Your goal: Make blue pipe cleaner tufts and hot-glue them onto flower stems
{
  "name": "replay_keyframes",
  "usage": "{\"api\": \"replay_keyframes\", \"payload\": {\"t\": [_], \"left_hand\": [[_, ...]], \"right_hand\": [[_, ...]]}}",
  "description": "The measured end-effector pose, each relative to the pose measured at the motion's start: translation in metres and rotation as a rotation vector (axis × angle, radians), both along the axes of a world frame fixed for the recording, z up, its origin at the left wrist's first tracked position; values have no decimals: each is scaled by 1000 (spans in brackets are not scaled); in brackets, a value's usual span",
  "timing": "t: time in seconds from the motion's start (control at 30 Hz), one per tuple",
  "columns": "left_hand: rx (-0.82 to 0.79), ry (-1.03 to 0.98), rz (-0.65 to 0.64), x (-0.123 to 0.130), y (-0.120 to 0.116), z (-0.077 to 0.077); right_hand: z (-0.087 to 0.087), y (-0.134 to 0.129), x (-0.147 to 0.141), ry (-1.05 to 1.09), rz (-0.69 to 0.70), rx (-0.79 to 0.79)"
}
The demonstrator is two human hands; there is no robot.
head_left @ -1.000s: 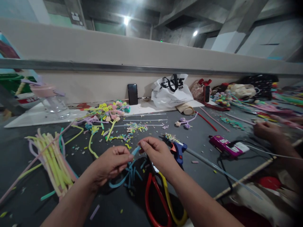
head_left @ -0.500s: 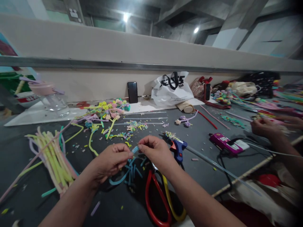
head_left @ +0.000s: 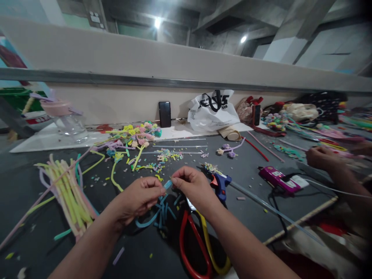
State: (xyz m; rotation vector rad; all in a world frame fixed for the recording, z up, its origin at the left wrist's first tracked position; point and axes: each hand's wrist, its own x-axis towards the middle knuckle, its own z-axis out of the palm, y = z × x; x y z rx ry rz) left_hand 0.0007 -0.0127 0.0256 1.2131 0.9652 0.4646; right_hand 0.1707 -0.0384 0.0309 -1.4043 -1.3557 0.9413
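Blue piece (head_left: 167,184) held btwn L hand (head_left: 143,196) & R hand (head_left: 190,186), each w/ thumb & fingers pinched closed on an end, above cut blue strips (head_left: 164,212); scissors (head_left: 194,240) laid nr R forearm, glue gun (head_left: 221,185) beyond.

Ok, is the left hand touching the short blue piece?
Touching. The head view shows the left hand pinching one end of the short blue piece.

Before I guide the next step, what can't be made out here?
All in the head view:
Blue piece: ends covered by left hand and right hand.
Scissors: blade tips hidden behind the right hand.
Co-worker's hand: blurred, its grip unreadable.
Purple power block: lettering too small.
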Motion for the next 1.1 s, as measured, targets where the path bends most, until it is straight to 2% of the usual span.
{"api": "replay_keyframes", "payload": {"t": [0.3, 0.57, 0.9, 1.1], "left_hand": [[-7, 13, -30, 3, 0, 3], [6, 48, -21, 2, 0, 4], [30, 51, -12, 2, 0, 4], [30, 71, 57, 4, -1, 7]], "right_hand": [[-7, 3, 5, -17, 51, 48], [-12, 3, 4, 126, 66, -6], [-8, 2, 1, 219, 26, -83], [-7, 3, 4, 194, -29, -64]]}}
